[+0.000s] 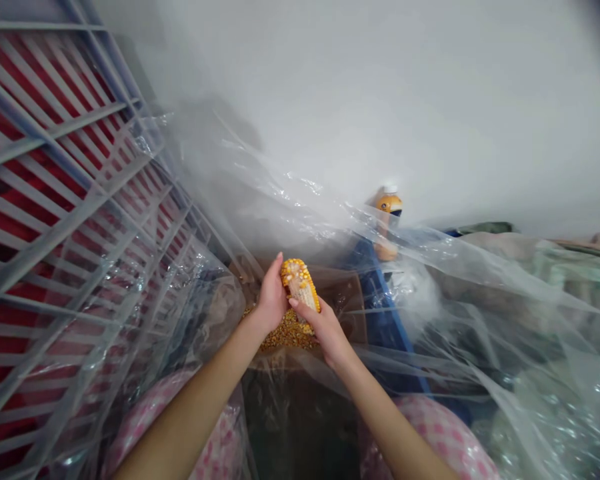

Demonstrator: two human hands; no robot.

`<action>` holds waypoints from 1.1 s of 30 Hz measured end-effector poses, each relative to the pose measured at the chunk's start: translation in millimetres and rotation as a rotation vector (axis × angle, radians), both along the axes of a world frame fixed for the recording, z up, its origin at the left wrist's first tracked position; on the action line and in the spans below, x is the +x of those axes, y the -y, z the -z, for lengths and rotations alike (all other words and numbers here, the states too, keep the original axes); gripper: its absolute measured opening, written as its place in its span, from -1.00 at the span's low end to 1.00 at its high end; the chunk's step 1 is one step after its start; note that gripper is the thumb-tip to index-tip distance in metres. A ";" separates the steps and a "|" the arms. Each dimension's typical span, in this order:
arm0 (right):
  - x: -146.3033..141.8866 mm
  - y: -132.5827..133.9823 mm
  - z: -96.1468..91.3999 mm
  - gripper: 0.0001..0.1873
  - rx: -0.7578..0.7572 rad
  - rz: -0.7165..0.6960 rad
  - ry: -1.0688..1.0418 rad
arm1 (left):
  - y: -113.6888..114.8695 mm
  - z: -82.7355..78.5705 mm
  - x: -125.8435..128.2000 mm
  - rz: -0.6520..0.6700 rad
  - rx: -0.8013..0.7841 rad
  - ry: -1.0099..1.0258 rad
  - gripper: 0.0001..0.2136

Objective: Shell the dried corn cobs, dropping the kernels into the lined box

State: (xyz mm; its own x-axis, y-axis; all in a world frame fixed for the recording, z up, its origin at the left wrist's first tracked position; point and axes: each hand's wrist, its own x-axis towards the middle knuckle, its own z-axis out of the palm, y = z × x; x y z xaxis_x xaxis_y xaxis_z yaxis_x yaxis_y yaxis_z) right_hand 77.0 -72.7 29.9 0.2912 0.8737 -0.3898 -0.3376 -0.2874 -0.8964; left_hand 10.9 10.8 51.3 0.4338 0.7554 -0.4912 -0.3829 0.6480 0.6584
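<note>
The left hand (271,298) and the right hand (326,331) both hold a corn cob (300,287), their fingers closed narrowly on it from either side. The cob sits tilted between the hands. Much of its middle is already bare and pale, while yellow kernels remain around its edges and tip. Loose kernels (286,333) lie heaped just below the cob. Clear plastic sheeting (485,280) hangs to the right of the cob, a white-capped bottle (388,207) shows beyond it, and a metal rack (55,200) rises to its left.
</note>
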 end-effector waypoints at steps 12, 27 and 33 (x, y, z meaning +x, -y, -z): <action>1.2 0.1 1.8 -0.46 0.071 -0.021 0.065 | 8.2 8.4 0.6 -0.091 0.266 -0.105 -0.70; 0.3 -0.1 8.9 -0.51 0.064 -0.036 0.389 | 6.1 5.0 0.4 -0.150 0.285 -0.131 -0.71; 3.3 1.4 3.4 -0.50 0.065 -0.029 0.449 | -0.4 1.7 -2.7 0.024 0.110 -0.060 -0.58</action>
